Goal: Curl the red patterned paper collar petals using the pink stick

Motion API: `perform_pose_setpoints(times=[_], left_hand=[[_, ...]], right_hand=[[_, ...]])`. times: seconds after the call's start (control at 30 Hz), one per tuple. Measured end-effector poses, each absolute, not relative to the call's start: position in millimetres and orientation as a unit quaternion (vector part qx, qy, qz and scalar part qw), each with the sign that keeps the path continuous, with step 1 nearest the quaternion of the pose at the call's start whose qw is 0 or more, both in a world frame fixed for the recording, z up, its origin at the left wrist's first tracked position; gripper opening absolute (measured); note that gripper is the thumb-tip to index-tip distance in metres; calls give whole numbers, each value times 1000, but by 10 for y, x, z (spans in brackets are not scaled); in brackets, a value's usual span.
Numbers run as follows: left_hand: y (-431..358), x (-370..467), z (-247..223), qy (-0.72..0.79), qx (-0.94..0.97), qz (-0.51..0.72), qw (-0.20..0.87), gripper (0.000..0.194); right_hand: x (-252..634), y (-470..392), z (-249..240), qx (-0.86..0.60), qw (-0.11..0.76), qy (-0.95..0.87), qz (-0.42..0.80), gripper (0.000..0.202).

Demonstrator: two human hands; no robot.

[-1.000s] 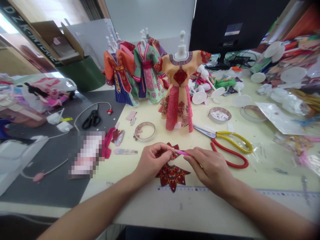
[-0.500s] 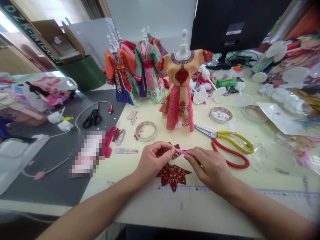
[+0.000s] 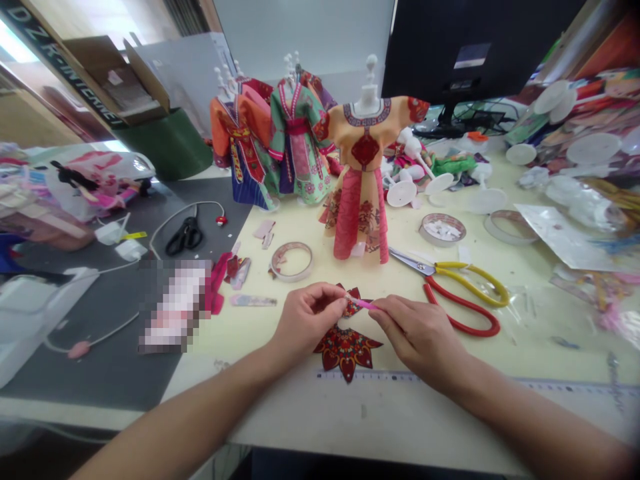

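My right hand [image 3: 415, 333] is closed around a slim pink tool [image 3: 364, 304], pen-like, that points left. Thumb and forefinger of my left hand [image 3: 313, 310] are pinched together at the tool's tip; what they hold there is too small to make out. Just under the fingertips lies a dark red patterned fabric piece [image 3: 347, 353] with pointed petals and small pale dots, flat on the table. Its upper part shows between my hands, and the hands cover some of it. A ruler [image 3: 360, 377] runs along its lower points.
Large scissors [image 3: 467, 287] with red and yellow handles lie right of my hands. A doll-sized dress on a stand [image 3: 363, 173] rises behind them, with more dressed stands [image 3: 300, 147] to its left. Tape rolls [image 3: 291, 261], black scissors [image 3: 185, 235] and fabric scraps [image 3: 240, 272] lie about.
Both hands stay in nearly the same place, still together at the pink tool's tip. The tool looks tilted very slightly differently; the view has shifted a little.
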State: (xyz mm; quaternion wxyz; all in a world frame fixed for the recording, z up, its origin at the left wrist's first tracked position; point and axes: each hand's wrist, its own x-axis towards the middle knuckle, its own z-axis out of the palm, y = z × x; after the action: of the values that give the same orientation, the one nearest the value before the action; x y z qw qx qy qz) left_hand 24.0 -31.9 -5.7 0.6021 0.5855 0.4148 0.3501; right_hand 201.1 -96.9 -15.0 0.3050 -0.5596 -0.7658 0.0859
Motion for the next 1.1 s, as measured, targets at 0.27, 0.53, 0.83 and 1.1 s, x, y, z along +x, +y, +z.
perform_pose_setpoints(times=[0.27, 0.53, 0.83, 1.1], left_hand=[[-327, 230, -51, 395, 586, 351, 614, 5], [-314, 241, -51, 395, 608, 354, 591, 5], [-299, 230, -35, 417, 581, 343, 609, 12], [-299, 211, -50, 422, 565, 335, 625, 17]], right_hand=[[2012, -948, -84, -578, 293, -715, 260, 31], [2041, -907, -36, -517, 352, -526, 576, 40], [2105, -879, -24, -410, 363, -375, 748, 33], [2153, -860, -36, -358, 352, -298, 812, 29]])
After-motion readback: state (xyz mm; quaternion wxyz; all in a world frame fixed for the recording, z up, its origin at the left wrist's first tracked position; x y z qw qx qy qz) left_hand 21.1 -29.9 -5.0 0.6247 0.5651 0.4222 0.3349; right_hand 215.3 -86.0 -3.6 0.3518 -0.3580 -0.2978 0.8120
